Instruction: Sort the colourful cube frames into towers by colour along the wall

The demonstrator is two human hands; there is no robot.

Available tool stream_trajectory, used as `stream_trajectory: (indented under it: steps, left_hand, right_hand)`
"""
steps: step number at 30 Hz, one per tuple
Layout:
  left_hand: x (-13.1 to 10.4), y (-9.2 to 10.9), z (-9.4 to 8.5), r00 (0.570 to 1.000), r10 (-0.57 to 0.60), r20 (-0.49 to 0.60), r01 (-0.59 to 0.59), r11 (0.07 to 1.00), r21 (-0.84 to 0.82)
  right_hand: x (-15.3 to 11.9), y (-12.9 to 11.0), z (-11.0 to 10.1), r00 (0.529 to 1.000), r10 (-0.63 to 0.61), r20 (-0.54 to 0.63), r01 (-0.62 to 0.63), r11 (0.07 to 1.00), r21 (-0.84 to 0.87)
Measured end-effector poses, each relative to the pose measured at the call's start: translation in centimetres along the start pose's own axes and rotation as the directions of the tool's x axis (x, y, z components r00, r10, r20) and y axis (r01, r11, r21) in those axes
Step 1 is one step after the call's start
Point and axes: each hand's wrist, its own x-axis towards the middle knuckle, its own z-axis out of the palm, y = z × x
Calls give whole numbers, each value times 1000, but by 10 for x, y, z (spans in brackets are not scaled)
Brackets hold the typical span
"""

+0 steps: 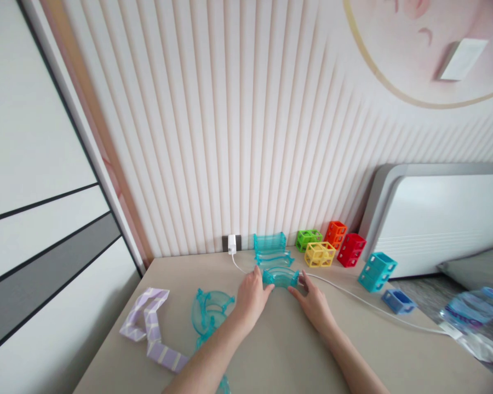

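A curved, see-through teal track piece (pixel 281 278) lies on the table between my two hands. My left hand (pixel 250 294) has its thumb and fingers around the left end of it. At the right end, the thumb and fingers of my right hand (pixel 313 304) close on the piece. Just behind it is a wavy teal track piece (pixel 273 258), and a further teal piece (pixel 270 241) stands against the wall. More teal curved pieces (pixel 213 312) lie in a pile left of my left forearm, which hides part of them.
A purple-and-white folding snake toy (pixel 158 328) lies at left. Green (pixel 308 239), yellow (pixel 319 254), orange (pixel 336 234), red (pixel 351 250), teal (pixel 377 272) and blue (pixel 399 301) frame blocks stand at right. A white cable (pixel 353 297) crosses the table from a charger (pixel 231 244); a bottle (pixel 472 309) lies beyond.
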Motion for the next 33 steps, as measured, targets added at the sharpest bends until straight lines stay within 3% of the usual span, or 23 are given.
stream_trajectory:
  steps: [4, 7, 8, 10, 12, 15, 18, 22, 27, 33]
  left_hand:
    - [-18, -42, -40, 990, 58, -128, -58, 998, 4]
    - [-39, -93, -75, 973, 128, -190, -131, 991, -6]
    - [-46, -110, -83, 969, 138, -204, -143, 990, -8]
    - [-60, -137, -94, 965, 134, -225, -139, 990, -8]
    - [-69, -153, -94, 965, 109, -238, -114, 993, -10]
    - [-75, -161, -81, 967, 56, -247, -65, 998, -26]
    - [-77, -161, -67, 969, 9, -247, -23, 998, -53]
    - [-78, -161, -62, 972, -40, -233, 20, 996, -89]
    - [-80, -159, -60, 972, -89, -218, 62, 990, -129]
    - [-78, -159, -52, 970, -114, -215, 72, 978, -196]
  right_hand:
    - [-2, -10, -24, 990, -19, -141, 20, 1000, 3]
    - [-12, -32, -33, 918, -164, -361, 166, 986, -26]
    - [-17, -42, -30, 893, -252, -372, 255, 966, -44]
    - [-32, -67, -14, 869, -449, -209, 450, 892, -44]
    - [-49, -92, 11, 799, -592, 109, 594, 804, 14]
    - [-68, -121, 51, 715, -586, 382, 610, 790, 70]
    - [-71, -132, 81, 697, -560, 448, 594, 801, 75]
    - [-57, -128, 102, 708, -512, 486, 548, 833, 79]
    - [-52, -122, 109, 722, -483, 495, 511, 855, 89]
    - [-58, -120, 108, 801, -411, 435, 448, 894, 20]
